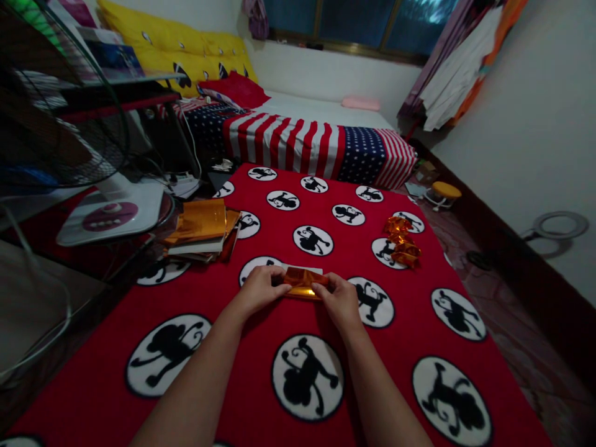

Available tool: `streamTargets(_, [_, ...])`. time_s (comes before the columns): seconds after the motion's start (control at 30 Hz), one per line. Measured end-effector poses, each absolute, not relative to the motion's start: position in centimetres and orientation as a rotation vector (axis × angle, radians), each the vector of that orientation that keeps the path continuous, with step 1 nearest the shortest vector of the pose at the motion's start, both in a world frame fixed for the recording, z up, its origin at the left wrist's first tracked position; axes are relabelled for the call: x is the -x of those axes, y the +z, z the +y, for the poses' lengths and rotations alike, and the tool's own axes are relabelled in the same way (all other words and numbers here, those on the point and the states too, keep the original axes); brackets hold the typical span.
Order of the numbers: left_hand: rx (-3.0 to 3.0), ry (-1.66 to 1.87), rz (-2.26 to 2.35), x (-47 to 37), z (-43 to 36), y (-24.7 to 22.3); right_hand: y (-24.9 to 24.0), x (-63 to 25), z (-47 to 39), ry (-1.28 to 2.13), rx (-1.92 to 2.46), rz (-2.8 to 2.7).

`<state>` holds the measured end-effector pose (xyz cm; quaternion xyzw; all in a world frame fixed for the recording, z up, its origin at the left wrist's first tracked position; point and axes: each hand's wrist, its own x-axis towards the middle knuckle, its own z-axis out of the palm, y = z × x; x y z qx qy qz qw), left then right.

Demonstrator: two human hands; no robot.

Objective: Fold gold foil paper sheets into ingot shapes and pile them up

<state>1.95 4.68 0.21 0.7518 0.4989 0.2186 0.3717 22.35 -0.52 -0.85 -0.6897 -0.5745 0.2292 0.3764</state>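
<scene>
Both hands have a narrow, pinching grip on one piece of shiny orange foil (305, 279). The left hand (262, 289) has it by one end, and the right hand (342, 299) has it by the other, each with the thumb on the near side. A white strip (311, 270) shows along the far edge of the foil, which is in the middle of the red surface (372, 397), between the two hands. I can't tell whether it touches the cloth beneath.

The cloth is printed with black monkeys in white circles. Over on the person's left, near the surface's edge, sits an untidy stack of orange sheets (202, 221), with paler layers showing underneath. On the right, well apart from the hands, lie some crumpled orange pieces (403, 242).

Past the far edge there's a bed (298, 146) with a stars-and-stripes cover, a red pillow (239, 91) and a long yellow cushion (181, 46) against the wall. A stool with an orange-yellow top (446, 190) stands on the floor at the right, and a dark wire fan (60, 105) looms at the left.
</scene>
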Motion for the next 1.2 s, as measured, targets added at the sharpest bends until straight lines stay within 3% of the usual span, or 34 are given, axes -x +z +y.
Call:
streamTargets(0.47, [-2.031,0.411,1.796,-3.3,3.8,1.2,-0.7,-21.4,-0.7,0.357,1.981,-1.323])
streamTargets(1.2, [-2.043,0.386,1.931,-4.2,3.6,0.9,-1.0,-20.7,-1.3,0.203,1.914,-1.549])
